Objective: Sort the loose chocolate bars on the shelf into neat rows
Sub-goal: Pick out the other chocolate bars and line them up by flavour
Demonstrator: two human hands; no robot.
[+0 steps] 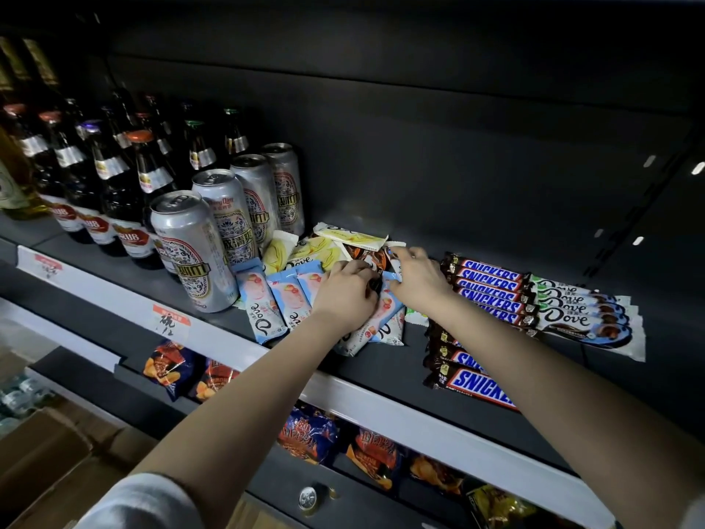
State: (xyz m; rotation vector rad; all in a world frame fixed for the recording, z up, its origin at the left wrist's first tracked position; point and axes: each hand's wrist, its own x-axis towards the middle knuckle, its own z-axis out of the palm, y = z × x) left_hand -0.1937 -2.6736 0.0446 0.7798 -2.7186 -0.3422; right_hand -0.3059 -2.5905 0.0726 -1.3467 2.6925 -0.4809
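Note:
A loose heap of Dove chocolate bars lies mid-shelf: light blue ones in front, yellow ones behind, a brown one between. My left hand sits on the heap with curled fingers gripping a dark-wrapped bar. My right hand pinches the top edge of a light blue bar beside it. To the right, Snickers bars lie in a row, more Snickers lie under my right forearm, and white Dove bars are stacked in a row.
Silver beer cans stand just left of the heap, with brown beer bottles behind them. The dark shelf has a white price rail along its front. Snack bags fill the lower shelf. A cardboard box sits at bottom left.

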